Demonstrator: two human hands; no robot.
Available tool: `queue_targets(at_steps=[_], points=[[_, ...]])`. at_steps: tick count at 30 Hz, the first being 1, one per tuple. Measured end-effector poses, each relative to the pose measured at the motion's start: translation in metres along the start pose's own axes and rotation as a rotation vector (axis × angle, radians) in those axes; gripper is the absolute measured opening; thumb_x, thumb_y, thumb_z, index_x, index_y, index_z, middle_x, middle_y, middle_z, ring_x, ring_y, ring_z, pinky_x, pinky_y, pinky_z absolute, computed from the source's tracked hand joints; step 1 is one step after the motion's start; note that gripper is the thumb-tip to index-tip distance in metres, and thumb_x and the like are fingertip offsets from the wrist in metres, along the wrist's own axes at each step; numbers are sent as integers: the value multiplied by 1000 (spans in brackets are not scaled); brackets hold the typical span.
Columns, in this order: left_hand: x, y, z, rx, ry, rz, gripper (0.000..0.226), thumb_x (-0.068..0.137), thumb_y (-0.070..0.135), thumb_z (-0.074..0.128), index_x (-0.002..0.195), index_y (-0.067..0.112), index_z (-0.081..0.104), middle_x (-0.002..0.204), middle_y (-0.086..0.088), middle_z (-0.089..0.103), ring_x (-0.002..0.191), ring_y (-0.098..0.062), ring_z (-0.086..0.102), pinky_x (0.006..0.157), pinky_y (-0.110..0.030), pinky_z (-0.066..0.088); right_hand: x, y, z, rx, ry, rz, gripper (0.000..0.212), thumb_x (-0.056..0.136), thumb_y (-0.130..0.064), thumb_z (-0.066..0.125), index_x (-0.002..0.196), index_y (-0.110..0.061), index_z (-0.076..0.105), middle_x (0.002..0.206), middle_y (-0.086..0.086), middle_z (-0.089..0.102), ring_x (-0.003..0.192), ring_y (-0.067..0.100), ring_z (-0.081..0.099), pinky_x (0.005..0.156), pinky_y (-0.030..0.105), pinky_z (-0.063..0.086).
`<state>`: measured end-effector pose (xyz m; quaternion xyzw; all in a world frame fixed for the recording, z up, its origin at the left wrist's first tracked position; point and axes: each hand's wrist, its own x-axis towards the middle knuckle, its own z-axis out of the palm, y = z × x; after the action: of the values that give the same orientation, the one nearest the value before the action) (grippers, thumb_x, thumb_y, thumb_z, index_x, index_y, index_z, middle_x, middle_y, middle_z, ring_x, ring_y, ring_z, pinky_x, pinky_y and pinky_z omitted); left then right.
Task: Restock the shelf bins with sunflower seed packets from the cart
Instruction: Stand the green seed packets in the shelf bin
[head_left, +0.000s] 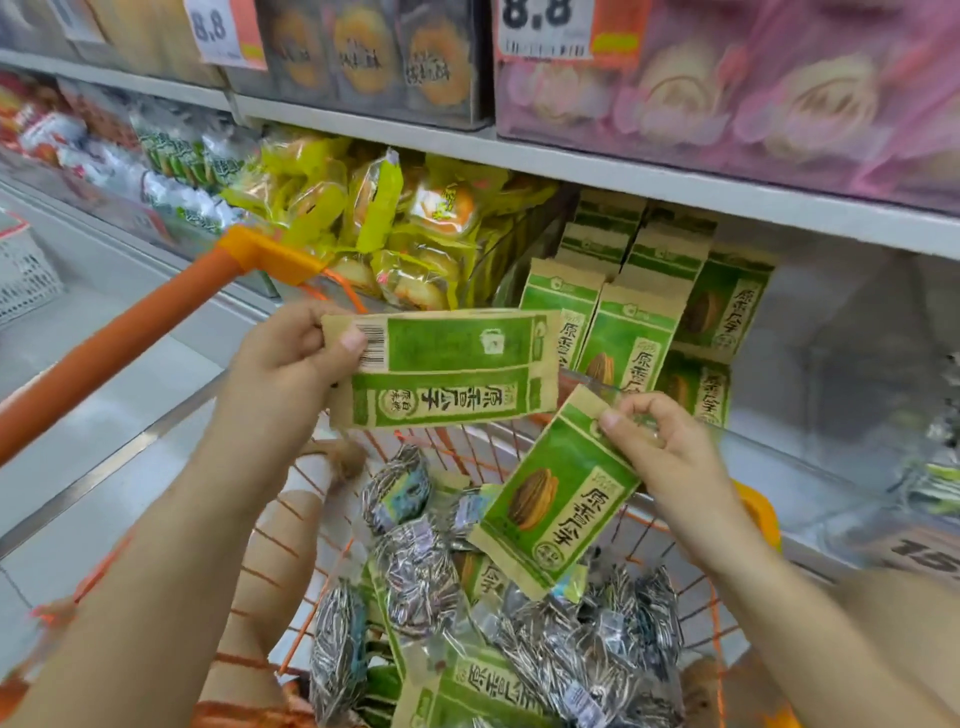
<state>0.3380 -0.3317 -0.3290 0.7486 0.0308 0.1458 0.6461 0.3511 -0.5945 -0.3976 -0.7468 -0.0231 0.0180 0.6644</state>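
I take the shelf bin (660, 291) of green sunflower seed packets as my landmark; everything else I place from it. My left hand (291, 364) is down and to the left of that bin, thumb and fingers clamped on the end of a small stack of packets (447, 369), which lie with their long axis sideways, the far end pointing toward the bin and nearly reaching its front row. My right hand (660, 447) is just below the bin, thumb and fingertips pinching the upper corner of a single packet (556, 504), which hangs tilted, its long axis running down and to the left, away from the bin and over the orange cart (748, 504). The packets already in the bin stand upright in rows, faces toward me. Both loads would need turning upright to match: the stack by a quarter turn, the single packet by a smaller tilt. I judge the right hand the nearer one, with the shorter path up into the bin, so that packet looks the likely next to go in. More green packets (493, 686) and silver striped packets (415, 571) remain in the cart below, so the restocking is far from finished.
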Motion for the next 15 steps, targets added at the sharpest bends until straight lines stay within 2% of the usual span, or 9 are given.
queue_targets(at_steps=[2, 4, 6, 8, 9, 11, 12, 13, 15], points=[[-10, 2, 11, -3, -58, 142, 8, 80, 12, 60, 77, 18, 55, 79, 6, 72, 73, -9, 66, 60, -20, 52, 1, -1, 2, 47, -6, 64, 15, 94, -17, 54, 79, -18, 52, 76, 4, 66, 70, 19, 63, 63, 31, 51], [-24, -2, 26, 88, -314, 248, 8, 81, 16, 63, 79, 19, 55, 102, 7, 71, 100, -9, 65, 77, -20, 51, 4, -2, 1, 132, 29, 128, 20, 98, -13, 48, 79, -18, 53, 73, 0, 62, 68, 17, 60, 69, 36, 49], [-34, -15, 35, 319, -585, 335, 6, 82, 30, 63, 80, 29, 58, 126, 11, 62, 132, -8, 43, 98, -16, 39, 7, -2, -3, 242, 68, 196, 25, 100, -10, 42, 81, -19, 56, 76, 4, 61, 70, 18, 59, 73, 40, 51], [-36, -29, 38, 453, -696, 344, 8, 76, 39, 67, 77, 33, 62, 148, 11, 39, 143, -2, 19, 111, -18, 25, 6, -3, -9, 381, 66, 255, 26, 101, -10, 38, 91, -17, 61, 78, 6, 64, 67, 17, 61, 65, 35, 56], [-36, -33, 39, 456, -703, 298, 10, 73, 40, 73, 75, 34, 65, 152, 13, 27, 143, 2, 15, 110, -16, 25, 6, -3, -12, 430, 65, 268, 25, 101, -11, 38, 97, -15, 62, 77, 5, 66, 65, 16, 62, 59, 31, 58], [-37, -32, 42, 429, -720, 179, 16, 66, 40, 81, 72, 32, 69, 152, 18, 21, 139, 9, 18, 99, -10, 33, 6, -3, -17, 496, 54, 268, 24, 101, -12, 40, 102, -11, 64, 74, 4, 68, 60, 13, 63, 52, 27, 56], [-39, -31, 45, 418, -736, 132, 23, 64, 49, 80, 74, 31, 69, 148, 21, 29, 137, 10, 23, 97, -9, 34, 5, -4, -19, 521, 43, 263, 25, 101, -11, 39, 102, -10, 64, 74, 4, 69, 59, 12, 64, 51, 26, 56], [-40, -29, 48, 396, -752, 81, 33, 63, 61, 74, 75, 31, 68, 136, 25, 43, 132, 10, 32, 94, -9, 34, 6, -4, -20, 530, 32, 256, 25, 101, -10, 39, 101, -9, 64, 74, 4, 69, 59, 11, 64, 51, 26, 55], [-41, -28, 55, 310, -712, -24, 50, 66, 78, 57, 71, 29, 61, 92, 21, 57, 98, 5, 54, 80, -14, 38, 6, -2, -20, 513, 16, 251, 24, 101, -9, 39, 98, -7, 63, 74, 4, 69, 59, 10, 64, 51, 25, 55]])
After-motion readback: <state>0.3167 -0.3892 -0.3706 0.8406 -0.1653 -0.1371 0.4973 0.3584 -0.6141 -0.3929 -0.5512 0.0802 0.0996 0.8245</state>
